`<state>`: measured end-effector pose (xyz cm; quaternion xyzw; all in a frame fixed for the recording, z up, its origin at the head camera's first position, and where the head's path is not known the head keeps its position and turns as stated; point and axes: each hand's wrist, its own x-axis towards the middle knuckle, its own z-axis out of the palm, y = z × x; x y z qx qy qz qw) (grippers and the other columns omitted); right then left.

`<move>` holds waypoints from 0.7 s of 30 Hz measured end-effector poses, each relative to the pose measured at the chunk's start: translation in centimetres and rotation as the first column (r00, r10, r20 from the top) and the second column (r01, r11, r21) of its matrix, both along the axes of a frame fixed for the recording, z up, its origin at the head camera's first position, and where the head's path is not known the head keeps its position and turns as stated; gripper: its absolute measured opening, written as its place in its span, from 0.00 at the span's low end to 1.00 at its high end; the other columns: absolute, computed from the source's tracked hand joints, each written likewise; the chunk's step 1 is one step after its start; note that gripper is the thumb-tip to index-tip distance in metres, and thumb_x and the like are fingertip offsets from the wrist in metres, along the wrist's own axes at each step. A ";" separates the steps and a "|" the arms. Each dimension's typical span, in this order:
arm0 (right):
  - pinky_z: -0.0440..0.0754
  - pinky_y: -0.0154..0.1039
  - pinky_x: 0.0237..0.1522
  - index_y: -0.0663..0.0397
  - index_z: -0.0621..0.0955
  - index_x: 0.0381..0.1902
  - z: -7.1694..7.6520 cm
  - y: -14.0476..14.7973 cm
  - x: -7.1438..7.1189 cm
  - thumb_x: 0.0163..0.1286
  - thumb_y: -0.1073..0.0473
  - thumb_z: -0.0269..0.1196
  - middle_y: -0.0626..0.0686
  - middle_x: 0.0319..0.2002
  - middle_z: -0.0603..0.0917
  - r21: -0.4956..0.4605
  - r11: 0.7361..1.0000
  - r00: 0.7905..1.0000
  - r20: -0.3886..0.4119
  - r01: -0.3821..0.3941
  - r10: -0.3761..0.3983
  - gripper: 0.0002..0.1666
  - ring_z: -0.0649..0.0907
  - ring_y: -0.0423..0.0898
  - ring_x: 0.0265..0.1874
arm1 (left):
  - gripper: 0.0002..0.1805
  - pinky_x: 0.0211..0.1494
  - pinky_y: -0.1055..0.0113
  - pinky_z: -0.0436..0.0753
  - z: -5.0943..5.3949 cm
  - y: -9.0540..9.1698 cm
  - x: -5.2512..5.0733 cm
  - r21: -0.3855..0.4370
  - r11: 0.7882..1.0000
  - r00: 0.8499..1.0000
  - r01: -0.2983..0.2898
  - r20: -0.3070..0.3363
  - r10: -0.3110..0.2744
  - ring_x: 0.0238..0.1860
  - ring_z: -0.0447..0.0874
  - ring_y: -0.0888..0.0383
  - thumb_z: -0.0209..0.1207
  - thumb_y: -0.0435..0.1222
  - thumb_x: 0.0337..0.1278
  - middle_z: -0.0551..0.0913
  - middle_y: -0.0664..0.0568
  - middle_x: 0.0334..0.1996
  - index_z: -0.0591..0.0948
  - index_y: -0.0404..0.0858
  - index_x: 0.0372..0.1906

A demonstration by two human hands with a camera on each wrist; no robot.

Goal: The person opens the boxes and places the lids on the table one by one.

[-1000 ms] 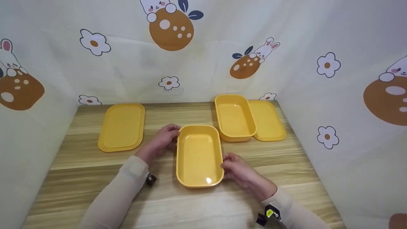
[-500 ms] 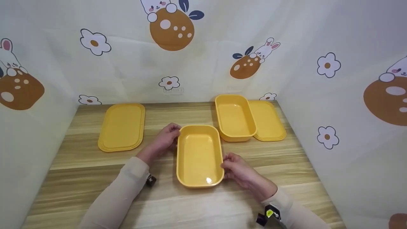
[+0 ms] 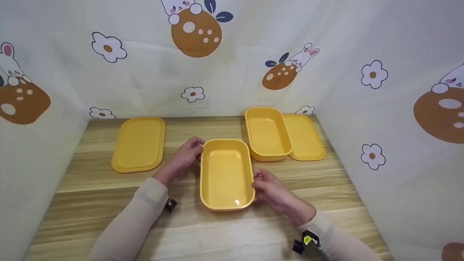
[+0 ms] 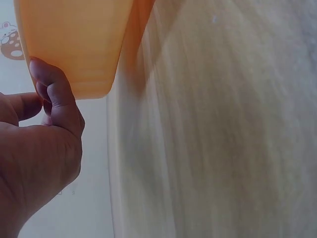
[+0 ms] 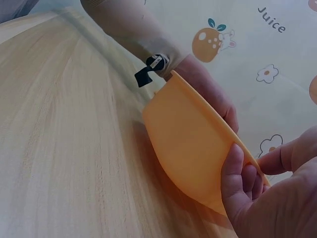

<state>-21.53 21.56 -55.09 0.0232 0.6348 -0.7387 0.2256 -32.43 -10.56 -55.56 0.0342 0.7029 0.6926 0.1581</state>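
Observation:
A yellow rectangular container (image 3: 226, 177) with rounded corners stands between both hands in the middle of the head view, with nothing visible inside. My left hand (image 3: 188, 154) pinches its rim near the far left corner. On the opposite side, nearer the front, my right hand (image 3: 273, 190) pinches the right rim. Fingers (image 4: 52, 87) lie against the outer wall in the left wrist view, with the thumb at the rim. The right wrist view has the container's outer wall (image 5: 188, 144) close over the tabletop, shadow beneath; whether its base touches cannot be told.
A second yellow container (image 3: 268, 136) sits at the back right, its right side over or against a yellow lid (image 3: 306, 137). Another yellow lid (image 3: 139, 145) lies at the back left. Patterned cloth walls (image 3: 232, 79) enclose the wood-grain table (image 3: 90, 214).
Both hands and the held container have shifted slightly away from the body, toward the back, in the last half second. The second container and both lids stay put.

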 end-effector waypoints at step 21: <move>0.89 0.43 0.30 0.64 0.70 0.63 1.2 -2.1 -1.7 0.71 0.73 0.61 0.58 0.47 0.78 0.044 0.999 0.995 -0.099 0.026 -0.022 0.24 0.84 0.49 0.37 | 0.16 0.40 0.60 0.90 1.9 -2.2 -1.3 -0.050 0.998 0.998 -0.038 -0.042 0.036 0.41 0.85 0.49 0.52 0.36 0.86 0.83 0.40 0.48 0.75 0.32 0.66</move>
